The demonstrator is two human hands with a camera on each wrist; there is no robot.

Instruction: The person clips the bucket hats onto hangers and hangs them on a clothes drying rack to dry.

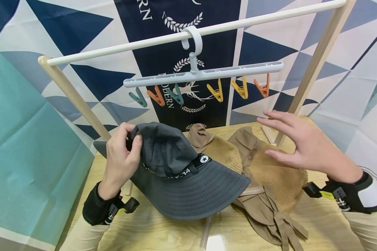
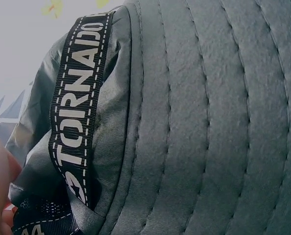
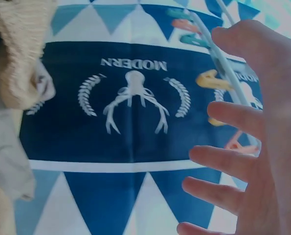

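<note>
My left hand (image 1: 120, 158) pinches the crown of a dark grey bucket hat (image 1: 188, 195) between thumb and fingers, at its left side. The hat is tilted, its wide stitched brim facing me. In the left wrist view a black band (image 2: 79, 93) with white lettering runs round the crown. My right hand (image 1: 304, 143) hovers with fingers spread, holding nothing, above tan and brown hats (image 1: 276, 177) on the table. The grey hat hides part of these. A pale hanger (image 1: 204, 74) with several coloured clips (image 1: 240, 89) hangs behind the hats.
A white rail (image 1: 238, 23) on wooden posts (image 1: 75, 97) spans the back and carries the hanger. Brown ties (image 1: 286, 223) lie over the wooden table (image 1: 135, 226) near its front. A patterned cloth (image 1: 91, 28) covers the wall behind; a teal sheet (image 1: 28, 146) stands at the left.
</note>
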